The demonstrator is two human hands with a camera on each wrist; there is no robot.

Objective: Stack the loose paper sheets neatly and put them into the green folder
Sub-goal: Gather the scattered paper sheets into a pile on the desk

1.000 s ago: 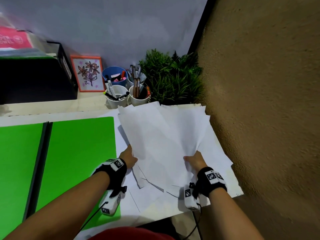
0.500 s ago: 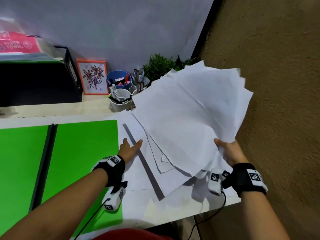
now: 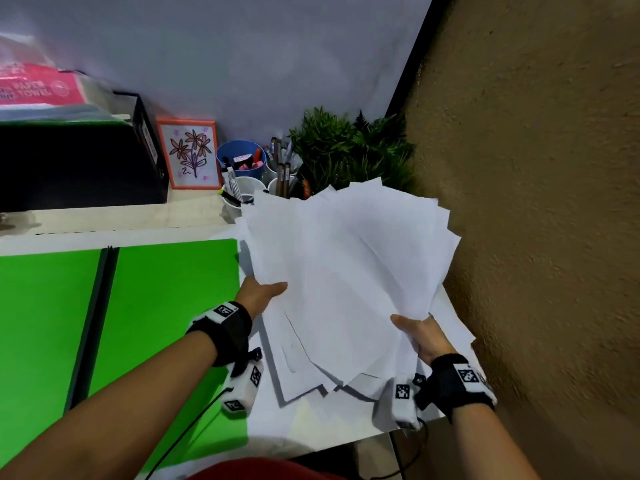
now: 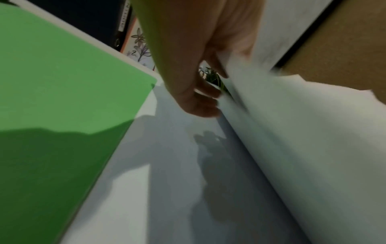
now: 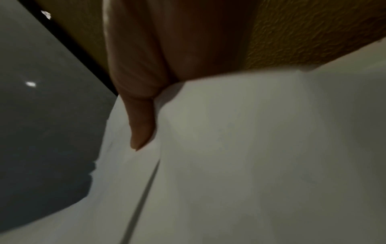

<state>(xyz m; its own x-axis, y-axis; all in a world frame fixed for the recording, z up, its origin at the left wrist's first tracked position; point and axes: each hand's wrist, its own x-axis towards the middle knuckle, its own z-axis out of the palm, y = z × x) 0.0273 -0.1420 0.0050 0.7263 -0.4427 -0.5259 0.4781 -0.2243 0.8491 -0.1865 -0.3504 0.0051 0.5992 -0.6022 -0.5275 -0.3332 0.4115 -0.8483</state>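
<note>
The paper sheets (image 3: 349, 271), fanned and raised above the desk, are pinched at opposite edges by the left hand (image 3: 261, 294) and right hand (image 3: 420, 336) (green folder (image 3: 166, 306) lies open leftward, nearer the left).

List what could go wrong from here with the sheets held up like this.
1. The paper sheets are fanned out with uneven edges, gripped only by the left hand and the right hand at opposite edges; one could slip out.
2. Their far corners hang close over the pen cups, which might get knocked.
3. More sheets lie on the table, so some may never reach the green folder.
</note>
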